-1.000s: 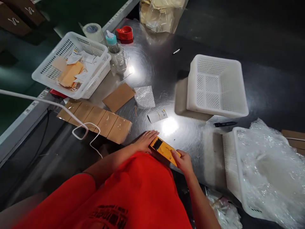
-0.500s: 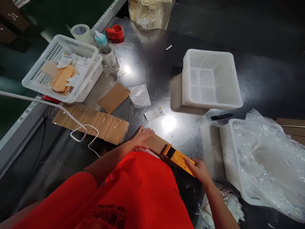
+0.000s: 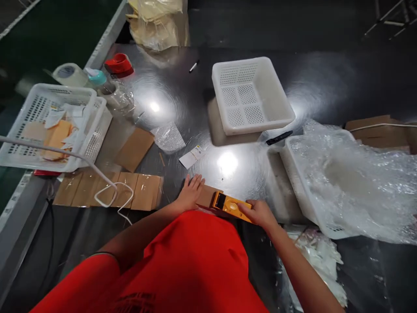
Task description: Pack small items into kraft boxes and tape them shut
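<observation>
My left hand (image 3: 190, 194) lies flat with its fingers spread, on the left end of a piece of brown cardboard (image 3: 206, 195) at the table's near edge, close against my red shirt. My right hand (image 3: 259, 213) is closed around the right end of a yellow hand-held tool (image 3: 235, 207) with a black part near its front. That tool lies over the right side of the cardboard; its exact kind is unclear. Just beyond my left hand is a small printed white paper (image 3: 193, 156). A piece of bubble wrap (image 3: 168, 137) and a brown cardboard sheet (image 3: 134, 149) lie farther left.
A white basket (image 3: 224, 128) stands mid-table. Another basket (image 3: 298, 182), heaped with clear plastic wrap (image 3: 355, 174), is on the right. Stacked baskets (image 3: 87, 153) with papers, a white cable (image 3: 97, 170) and wrapped brown boxes (image 3: 145, 191) are left. A black pen-like object (image 3: 279, 138) lies between baskets.
The camera view has turned, so the table things appear shifted left. The yellow tool appears closer to my left hand, with my right hand still gripping it. My left hand remains on the cardboard.
</observation>
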`<state>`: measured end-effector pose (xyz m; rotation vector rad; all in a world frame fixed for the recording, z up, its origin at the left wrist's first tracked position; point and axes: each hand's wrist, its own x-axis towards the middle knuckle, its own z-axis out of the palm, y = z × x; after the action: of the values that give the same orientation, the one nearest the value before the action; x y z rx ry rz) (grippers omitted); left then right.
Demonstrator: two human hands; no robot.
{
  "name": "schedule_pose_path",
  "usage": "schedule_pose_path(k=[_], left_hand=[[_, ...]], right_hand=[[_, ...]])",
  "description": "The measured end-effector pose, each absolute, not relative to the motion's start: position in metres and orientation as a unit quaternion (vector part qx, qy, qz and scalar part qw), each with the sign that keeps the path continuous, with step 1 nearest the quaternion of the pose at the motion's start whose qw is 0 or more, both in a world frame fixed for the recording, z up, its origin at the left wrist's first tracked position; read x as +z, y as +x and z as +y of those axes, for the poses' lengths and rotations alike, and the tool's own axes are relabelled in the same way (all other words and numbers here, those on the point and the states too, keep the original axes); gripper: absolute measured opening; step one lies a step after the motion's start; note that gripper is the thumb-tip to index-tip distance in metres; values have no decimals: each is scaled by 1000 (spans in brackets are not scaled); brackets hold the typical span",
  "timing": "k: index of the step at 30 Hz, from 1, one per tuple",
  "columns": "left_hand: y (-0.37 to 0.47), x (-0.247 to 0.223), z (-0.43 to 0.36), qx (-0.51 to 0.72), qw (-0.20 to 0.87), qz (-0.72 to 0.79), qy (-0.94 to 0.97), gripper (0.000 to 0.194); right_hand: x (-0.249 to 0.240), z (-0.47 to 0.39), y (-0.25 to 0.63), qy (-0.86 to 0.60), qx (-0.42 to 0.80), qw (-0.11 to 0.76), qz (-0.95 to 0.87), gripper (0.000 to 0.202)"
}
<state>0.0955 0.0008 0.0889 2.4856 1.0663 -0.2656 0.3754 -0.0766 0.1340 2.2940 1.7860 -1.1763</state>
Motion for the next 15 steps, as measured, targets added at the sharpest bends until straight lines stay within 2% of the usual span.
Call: schedule_pose_path(k=[3, 9, 15], left_hand=[[127, 90, -6, -97, 236, 338, 906, 109], [143, 87, -6, -96, 261, 325, 904, 88], [137, 77, -6, -128, 240, 306, 912, 96]], right_hand=[[139, -74, 372, 732, -367, 11, 574, 49], [133, -79, 375, 716, -406, -17, 567, 48], [117, -119, 439, 710, -440, -32, 549, 53]])
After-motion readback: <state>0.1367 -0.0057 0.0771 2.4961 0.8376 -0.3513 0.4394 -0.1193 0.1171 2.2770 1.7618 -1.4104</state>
